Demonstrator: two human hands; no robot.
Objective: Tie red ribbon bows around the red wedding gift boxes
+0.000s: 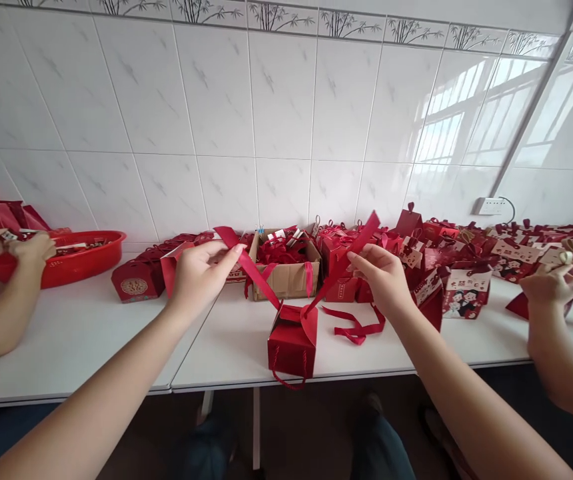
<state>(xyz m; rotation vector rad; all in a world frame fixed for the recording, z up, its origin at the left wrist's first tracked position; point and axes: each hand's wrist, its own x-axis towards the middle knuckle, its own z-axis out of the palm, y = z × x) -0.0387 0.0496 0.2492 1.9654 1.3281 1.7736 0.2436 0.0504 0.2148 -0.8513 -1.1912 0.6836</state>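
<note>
A small red gift box (292, 340) with a cord handle hanging over its front stands at the front edge of the white table. Red ribbon (261, 283) passes through its top, and the two ends spread up and apart in a V. My left hand (204, 270) pinches one end between thumb and fingers. The other end is pinched by my right hand (379, 270), its tip sticking up past the fingers. Just right of the box, a loose red ribbon (359, 330) lies curled on the table.
Behind the gift box stands a cardboard box (286, 279) full of red ribbons. Rows of finished-looking red boxes (466, 293) crowd the back right. To the left are a red plastic basin (84, 260) and a co-worker's hands (29, 247); another co-worker's hands (554, 287) work at right.
</note>
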